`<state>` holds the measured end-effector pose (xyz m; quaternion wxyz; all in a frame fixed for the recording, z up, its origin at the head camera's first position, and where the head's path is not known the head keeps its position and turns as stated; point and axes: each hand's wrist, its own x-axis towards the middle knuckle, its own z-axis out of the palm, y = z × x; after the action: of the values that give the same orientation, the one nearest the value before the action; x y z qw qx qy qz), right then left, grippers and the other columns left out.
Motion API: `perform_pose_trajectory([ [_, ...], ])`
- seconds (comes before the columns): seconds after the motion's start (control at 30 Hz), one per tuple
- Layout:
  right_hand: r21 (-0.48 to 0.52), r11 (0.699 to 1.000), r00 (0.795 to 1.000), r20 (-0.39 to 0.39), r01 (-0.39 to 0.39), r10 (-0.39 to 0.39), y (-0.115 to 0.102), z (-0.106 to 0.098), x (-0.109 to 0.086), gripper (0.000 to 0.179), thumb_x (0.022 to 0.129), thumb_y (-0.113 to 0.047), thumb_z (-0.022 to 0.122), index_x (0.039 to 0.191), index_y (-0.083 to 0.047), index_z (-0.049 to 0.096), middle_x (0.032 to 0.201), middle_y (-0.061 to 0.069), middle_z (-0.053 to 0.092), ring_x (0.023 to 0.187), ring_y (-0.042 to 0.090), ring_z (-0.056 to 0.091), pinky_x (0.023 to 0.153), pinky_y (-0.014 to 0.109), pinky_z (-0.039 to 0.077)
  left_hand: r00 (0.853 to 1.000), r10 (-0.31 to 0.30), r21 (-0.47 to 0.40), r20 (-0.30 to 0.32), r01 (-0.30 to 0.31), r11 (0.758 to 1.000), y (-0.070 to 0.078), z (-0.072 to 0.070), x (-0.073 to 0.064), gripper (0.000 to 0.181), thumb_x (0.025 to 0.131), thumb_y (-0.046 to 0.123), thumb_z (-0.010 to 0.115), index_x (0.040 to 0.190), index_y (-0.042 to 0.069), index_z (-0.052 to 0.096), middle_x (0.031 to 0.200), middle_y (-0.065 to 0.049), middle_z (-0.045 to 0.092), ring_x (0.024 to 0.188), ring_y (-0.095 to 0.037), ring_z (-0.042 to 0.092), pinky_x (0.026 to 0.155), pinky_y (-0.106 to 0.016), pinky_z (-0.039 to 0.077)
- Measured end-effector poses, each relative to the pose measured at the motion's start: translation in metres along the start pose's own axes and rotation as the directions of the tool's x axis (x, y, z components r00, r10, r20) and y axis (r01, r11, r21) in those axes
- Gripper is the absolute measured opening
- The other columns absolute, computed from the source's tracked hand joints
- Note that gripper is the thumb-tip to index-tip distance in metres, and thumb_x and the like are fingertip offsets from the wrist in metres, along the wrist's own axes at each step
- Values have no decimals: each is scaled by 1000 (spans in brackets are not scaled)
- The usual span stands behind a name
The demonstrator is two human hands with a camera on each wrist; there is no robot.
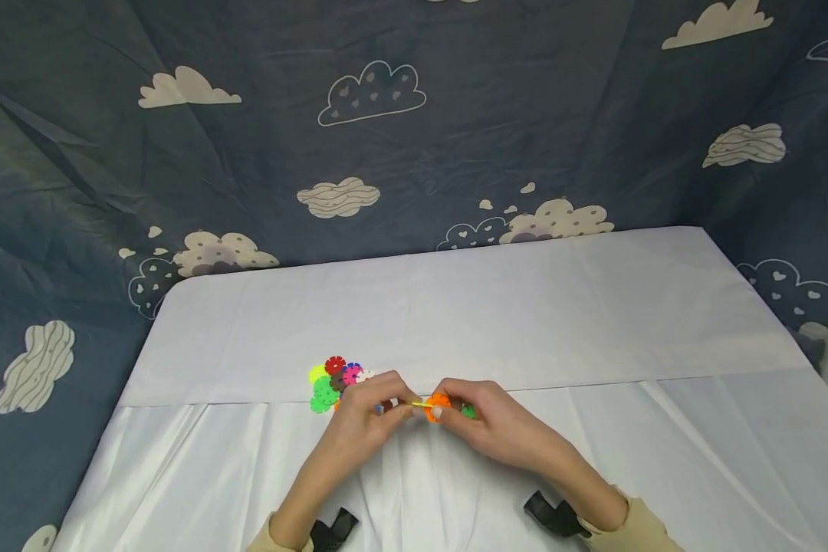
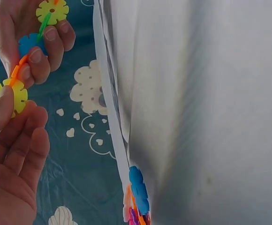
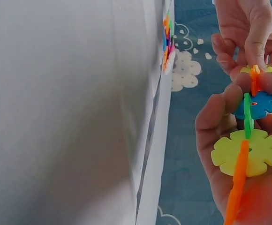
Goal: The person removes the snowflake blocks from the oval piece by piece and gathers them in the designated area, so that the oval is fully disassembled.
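Observation:
Near the middle of the table both hands hold small plastic snowflake discs with notched, petal-like rims. My left hand (image 1: 372,414) pinches a yellow disc (image 2: 19,99) between thumb and fingers. That disc meets an orange disc (image 1: 438,401) at the near end of a chain. My right hand (image 1: 500,422) grips this chain, its thumb and fingers at the orange disc. Further along the chain come a blue disc (image 3: 267,104), a green disc (image 3: 247,115), another yellow disc (image 3: 262,154) and another orange disc (image 3: 239,173), over the right palm. Fingers partly hide the blue disc.
A pile of loose discs, with green discs (image 1: 324,392) and a red disc (image 1: 334,365) among them, lies left of the hands, partly behind the left one. White cloth covers the table (image 1: 559,314). A dark cloud-patterned curtain (image 1: 497,100) hangs behind it.

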<state>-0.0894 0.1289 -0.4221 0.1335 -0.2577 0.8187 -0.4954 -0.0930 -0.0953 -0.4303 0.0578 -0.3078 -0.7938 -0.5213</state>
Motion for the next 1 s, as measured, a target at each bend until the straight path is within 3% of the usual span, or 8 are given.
perform_pose_trajectory([
  [0.3,61,998,1000,28,-1,0,2,2,1,13,99,-13,58,93,-23,65,71,-10,51,64,8,45,60,26,40,999,9,-40,41,-8,999,1,-5,0,27,79,-12,74,81,13,68,79,-3,65,73,-11,56,63,-26,50],
  [0.43,25,999,999,-21,34,-33,1,4,1,13,98,-13,60,90,-23,65,69,-11,49,60,7,42,57,25,39,999,23,-20,25,-22,1000,2,-5,0,27,79,-10,75,83,16,70,79,4,64,71,-10,55,61,-24,48],
  [0.57,-14,999,996,-72,49,-50,-1,4,2,13,97,-13,61,89,-22,65,72,-10,57,61,8,45,55,25,40,1000,29,12,2,-29,1000,3,-5,1,27,81,-7,76,83,19,70,80,10,63,69,-8,53,58,-23,47],
  [0.67,-43,999,993,-111,33,-37,0,4,2,10,98,-17,61,90,-20,66,78,-6,63,66,8,52,58,26,43,1000,4,52,-25,-3,999,3,-7,2,18,84,0,76,83,17,69,80,11,63,69,-7,55,58,-24,49],
  [0.73,-61,998,990,-136,11,-19,1,3,3,10,99,-20,61,91,-19,66,79,-5,63,69,9,53,60,26,44,997,-56,91,-51,61,994,3,-9,2,11,86,8,76,83,15,69,79,13,63,69,-7,56,59,-25,50],
  [0.83,-69,997,987,-159,-26,15,2,2,3,11,99,-24,60,92,-18,66,80,-5,62,71,11,53,62,26,44,974,-211,151,-79,221,963,1,-13,2,7,86,13,77,84,15,71,77,14,62,70,-8,56,60,-26,50],
  [0.93,-65,997,987,-154,-46,36,4,1,3,11,100,-24,60,93,-17,65,80,-5,61,72,11,53,64,27,44,924,-378,183,-56,382,906,-3,-16,1,3,88,12,74,87,15,73,76,11,62,70,-9,56,60,-27,48],
  [1.0,-63,997,988,-145,-53,43,5,1,4,11,100,-23,59,93,-17,65,81,-4,61,73,12,53,65,27,44,893,-450,201,-31,446,872,-7,-18,0,4,89,10,72,89,14,73,77,8,61,69,-11,55,61,-28,47],
])
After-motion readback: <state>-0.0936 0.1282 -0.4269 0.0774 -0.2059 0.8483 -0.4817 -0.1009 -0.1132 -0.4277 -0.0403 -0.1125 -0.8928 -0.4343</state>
